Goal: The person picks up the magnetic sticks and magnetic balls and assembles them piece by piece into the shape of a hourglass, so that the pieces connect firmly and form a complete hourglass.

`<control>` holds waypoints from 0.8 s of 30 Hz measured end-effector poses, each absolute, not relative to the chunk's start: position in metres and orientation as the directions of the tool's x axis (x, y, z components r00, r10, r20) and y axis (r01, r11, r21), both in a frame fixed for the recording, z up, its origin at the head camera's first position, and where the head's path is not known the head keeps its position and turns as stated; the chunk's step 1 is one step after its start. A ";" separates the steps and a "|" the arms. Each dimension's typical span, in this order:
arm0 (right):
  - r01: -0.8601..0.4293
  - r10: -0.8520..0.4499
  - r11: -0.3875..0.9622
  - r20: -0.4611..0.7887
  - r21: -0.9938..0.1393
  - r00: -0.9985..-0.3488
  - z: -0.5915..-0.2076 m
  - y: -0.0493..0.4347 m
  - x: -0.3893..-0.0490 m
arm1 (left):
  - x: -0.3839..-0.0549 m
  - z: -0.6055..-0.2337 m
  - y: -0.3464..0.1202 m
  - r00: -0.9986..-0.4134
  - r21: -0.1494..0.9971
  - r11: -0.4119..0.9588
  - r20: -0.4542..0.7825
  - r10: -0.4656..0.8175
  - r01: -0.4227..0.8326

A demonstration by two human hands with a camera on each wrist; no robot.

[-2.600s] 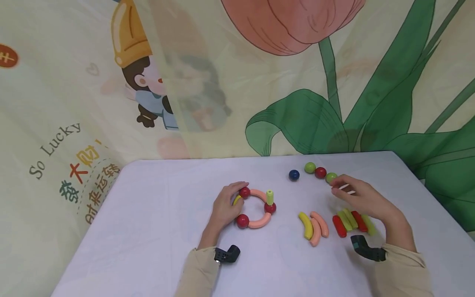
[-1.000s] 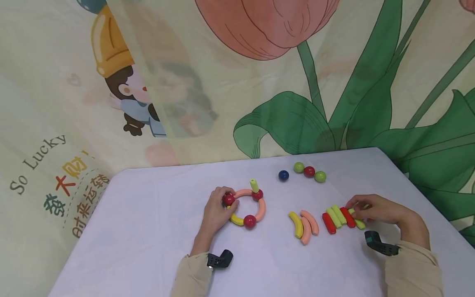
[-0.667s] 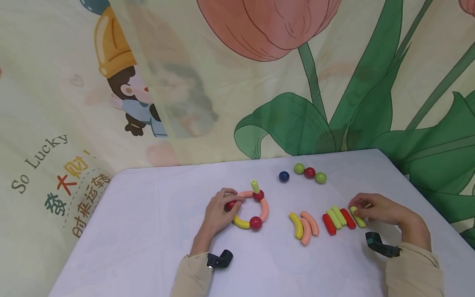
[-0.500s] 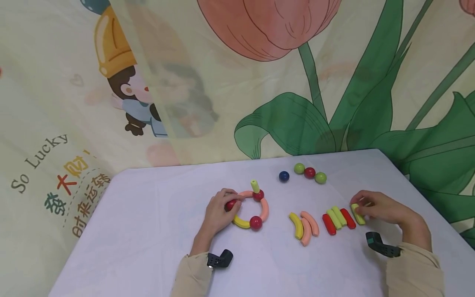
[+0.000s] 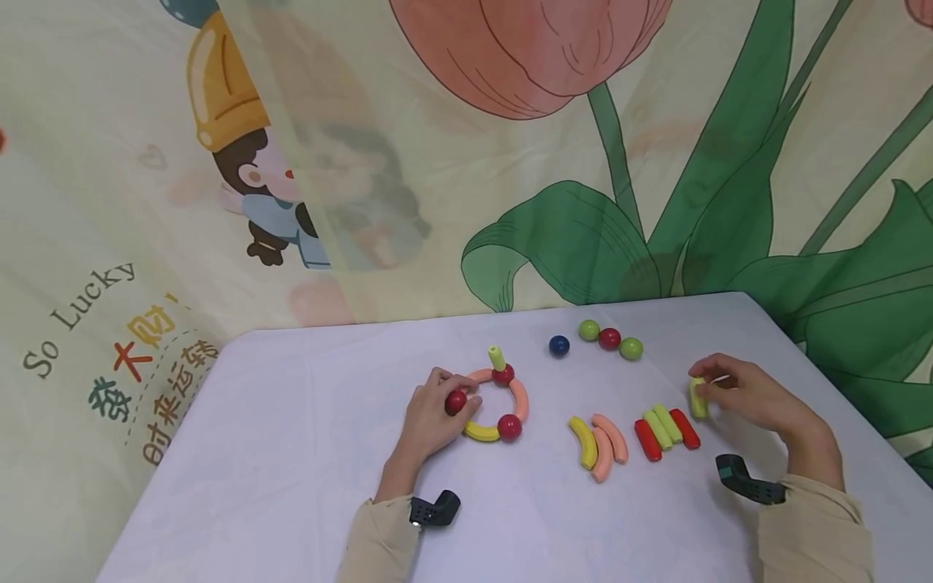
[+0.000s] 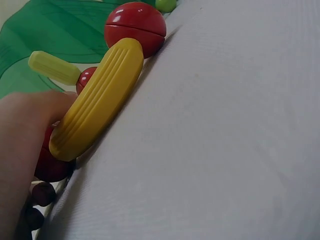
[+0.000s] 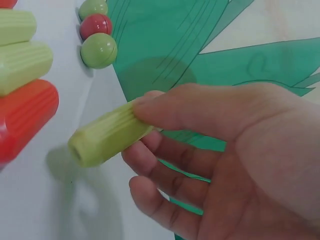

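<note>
My left hand (image 5: 428, 414) grips a red ball (image 5: 455, 402) at the left of a ring of joined pieces. The ring has curved pink pieces (image 5: 520, 401), a curved yellow piece (image 6: 97, 102) and two more red balls; one red ball (image 5: 503, 374) at the back bears an upright light-green stick (image 5: 496, 357). At the right, my right hand (image 5: 754, 395) pinches another light-green stick (image 7: 107, 135) between thumb and fingertips. In the right wrist view this stick is tilted above the tablecloth, its shadow below it, and a hole shows in its near end.
Beside the right hand lie red sticks (image 5: 647, 440) and light-green sticks (image 5: 662, 427) in a row. Left of them are loose curved pieces, one yellow (image 5: 583, 443) and two pink (image 5: 611, 438). Green and red balls (image 5: 609, 339) and a dark blue ball (image 5: 559, 346) sit near the back edge.
My right hand came down from the green ball at the back to the row, took the end light-green stick and lifted it away. The left hand has turned the ring and shifted its hold on it.
</note>
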State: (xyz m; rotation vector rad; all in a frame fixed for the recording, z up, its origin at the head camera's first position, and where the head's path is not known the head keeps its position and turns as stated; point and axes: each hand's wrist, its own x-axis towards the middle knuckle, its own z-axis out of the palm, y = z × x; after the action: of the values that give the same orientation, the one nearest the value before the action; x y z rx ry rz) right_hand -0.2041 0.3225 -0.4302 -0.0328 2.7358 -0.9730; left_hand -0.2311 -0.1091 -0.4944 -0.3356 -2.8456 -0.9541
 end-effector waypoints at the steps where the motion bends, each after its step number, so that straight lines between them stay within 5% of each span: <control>1: 0.055 -0.100 0.776 -0.207 -0.629 -0.973 -0.430 0.322 -0.204 | -0.231 -0.494 -0.109 -0.965 0.568 0.782 0.190 0.179 0.256; 24: -0.044 -0.089 0.762 -0.036 -0.646 -0.995 -0.423 0.291 -0.215 | -0.229 -0.494 -0.111 -0.942 0.537 0.777 0.246 0.228 0.329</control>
State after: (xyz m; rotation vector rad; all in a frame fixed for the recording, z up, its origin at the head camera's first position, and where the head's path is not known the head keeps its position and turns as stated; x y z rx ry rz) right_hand -0.2147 0.2915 -0.4234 -0.1094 2.8877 -1.0563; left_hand -0.2292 -0.1111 -0.4936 -0.4427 -2.8022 -0.8924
